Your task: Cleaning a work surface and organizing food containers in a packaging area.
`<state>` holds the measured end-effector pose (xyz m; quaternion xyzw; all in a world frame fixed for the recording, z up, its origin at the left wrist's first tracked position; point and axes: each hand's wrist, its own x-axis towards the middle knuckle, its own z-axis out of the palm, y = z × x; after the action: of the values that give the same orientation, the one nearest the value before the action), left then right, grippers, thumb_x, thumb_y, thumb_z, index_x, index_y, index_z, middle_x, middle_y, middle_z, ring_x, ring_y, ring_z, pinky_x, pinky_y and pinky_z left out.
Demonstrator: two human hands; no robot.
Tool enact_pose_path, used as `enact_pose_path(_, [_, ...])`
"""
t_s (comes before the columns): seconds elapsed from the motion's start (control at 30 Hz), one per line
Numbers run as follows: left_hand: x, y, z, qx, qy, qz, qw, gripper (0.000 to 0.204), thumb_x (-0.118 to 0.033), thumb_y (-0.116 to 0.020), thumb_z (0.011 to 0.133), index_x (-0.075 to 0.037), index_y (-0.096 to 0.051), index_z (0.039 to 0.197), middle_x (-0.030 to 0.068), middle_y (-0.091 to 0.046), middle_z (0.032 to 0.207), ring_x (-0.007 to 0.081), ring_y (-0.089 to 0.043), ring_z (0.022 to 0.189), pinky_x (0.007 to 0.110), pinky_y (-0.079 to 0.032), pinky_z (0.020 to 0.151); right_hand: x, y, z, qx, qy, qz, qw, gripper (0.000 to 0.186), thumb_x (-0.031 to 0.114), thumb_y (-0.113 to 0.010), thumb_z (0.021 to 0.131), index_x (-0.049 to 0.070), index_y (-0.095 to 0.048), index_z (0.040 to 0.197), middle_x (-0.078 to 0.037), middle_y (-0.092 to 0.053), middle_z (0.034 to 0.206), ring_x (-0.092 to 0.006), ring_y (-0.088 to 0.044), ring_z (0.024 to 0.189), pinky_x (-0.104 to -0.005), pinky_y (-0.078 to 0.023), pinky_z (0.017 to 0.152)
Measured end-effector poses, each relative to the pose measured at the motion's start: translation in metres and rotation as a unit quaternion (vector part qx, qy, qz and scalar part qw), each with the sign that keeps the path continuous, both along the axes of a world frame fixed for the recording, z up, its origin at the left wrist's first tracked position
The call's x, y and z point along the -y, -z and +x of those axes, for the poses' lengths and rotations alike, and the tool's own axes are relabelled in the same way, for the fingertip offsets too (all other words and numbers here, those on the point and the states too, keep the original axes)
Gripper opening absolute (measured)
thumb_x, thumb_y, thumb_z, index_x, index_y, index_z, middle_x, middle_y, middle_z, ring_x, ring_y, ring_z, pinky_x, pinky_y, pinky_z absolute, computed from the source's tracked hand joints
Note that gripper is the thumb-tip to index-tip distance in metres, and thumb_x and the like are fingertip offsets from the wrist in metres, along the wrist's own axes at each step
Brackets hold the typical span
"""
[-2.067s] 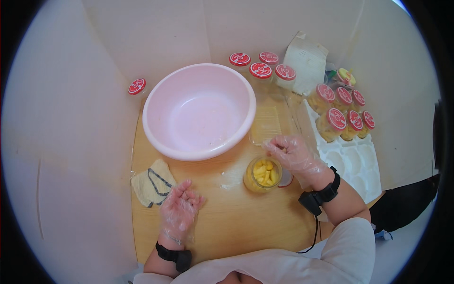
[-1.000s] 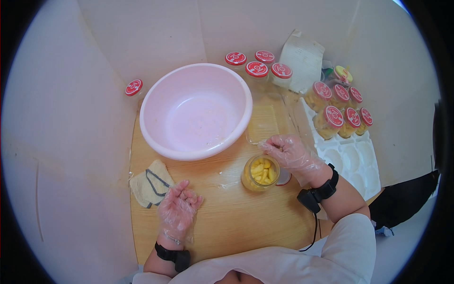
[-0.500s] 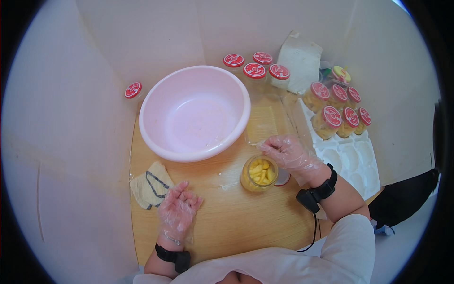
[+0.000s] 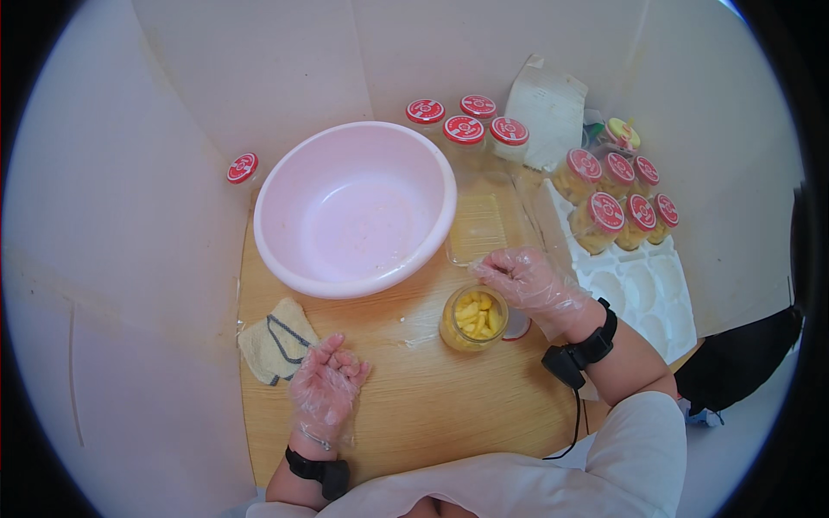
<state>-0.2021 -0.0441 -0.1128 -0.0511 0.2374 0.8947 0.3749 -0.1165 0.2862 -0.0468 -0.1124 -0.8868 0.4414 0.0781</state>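
An open glass jar (image 4: 474, 319) filled with pale yellow fruit pieces stands on the wooden table in front of me. Just behind its rim, on the right side, my right hand (image 4: 528, 282) in a clear plastic glove has its fingers curled and pressed together. What is between those fingertips, if anything, is hidden. A lid (image 4: 516, 325) lies beside the jar, partly covered by the jar and the hand. My left hand (image 4: 328, 380), gloved too, rests palm up with loosely bent fingers apart and nothing in them. It is nearest to a folded cream cloth (image 4: 278, 342) with dark stripes.
A large pink basin (image 4: 356, 281) takes up the far left. Behind it stand several red-lidded jars (image 4: 464, 130); another jar (image 4: 243, 167) is at the left wall. Several filled jars (image 4: 598, 223) sit at a white moulded tray (image 4: 637, 293). A clear plastic container (image 4: 477, 226) lies near the basin.
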Motion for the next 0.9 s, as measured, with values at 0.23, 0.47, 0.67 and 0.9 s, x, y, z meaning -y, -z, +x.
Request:
enact_pose_path(0.23, [0.0010,-0.0002,0.0006,0.001,-0.003,-0.017,1.000,0.042,-0.035,-0.049,0.100,-0.001,-0.061,0.119,0.0116,-0.068,0.088,0.0238,-0.062,0.081,0.045,-0.047,0.091,0.0009,-0.0028,-0.0010,-0.006,-0.005,0.030,1.000,0.027,0.024,-0.063,0.095,-0.001,-0.067,0.087,-0.009,-0.053,0.064,-0.0134,-0.047,0.061,-0.0301,-0.043,0.057])
enact_pose_path(0.47, [-0.0001,-0.0028,0.0020,0.005,-0.009,-0.015,1.000,0.042,-0.035,-0.048,0.100,0.000,-0.061,0.119,0.0120,-0.069,0.088,0.0238,-0.062,0.080,0.045,-0.047,0.091,-0.0005,0.0004,-0.0007,0.003,-0.004,-0.008,1.000,0.028,0.025,-0.064,0.095,-0.001,-0.066,0.085,-0.008,-0.049,0.063,-0.0126,-0.044,0.061,-0.0297,-0.042,0.056])
enact_pose_path(0.67, [-0.0001,-0.0002,0.0011,0.004,-0.008,-0.010,1.000,0.042,-0.035,-0.048,0.100,0.000,-0.061,0.120,0.0123,-0.069,0.089,0.0240,-0.062,0.080,0.045,-0.047,0.091,0.0012,-0.0024,-0.0006,0.011,0.002,-0.004,1.000,0.028,0.025,-0.063,0.095,-0.001,-0.066,0.085,-0.006,-0.049,0.063,-0.0120,-0.044,0.061,-0.0292,-0.041,0.056])
enact_pose_path(0.9, [0.0002,0.0008,0.0011,-0.008,0.001,-0.008,1.000,0.043,-0.037,-0.050,0.099,-0.001,-0.060,0.120,0.0109,-0.067,0.090,0.0231,-0.063,0.083,0.044,-0.049,0.091,0.0000,-0.0018,-0.0008,0.023,0.000,-0.011,1.000,0.028,0.026,-0.063,0.095,0.000,-0.066,0.086,-0.006,-0.048,0.063,-0.0112,-0.044,0.062,-0.0296,-0.041,0.056])
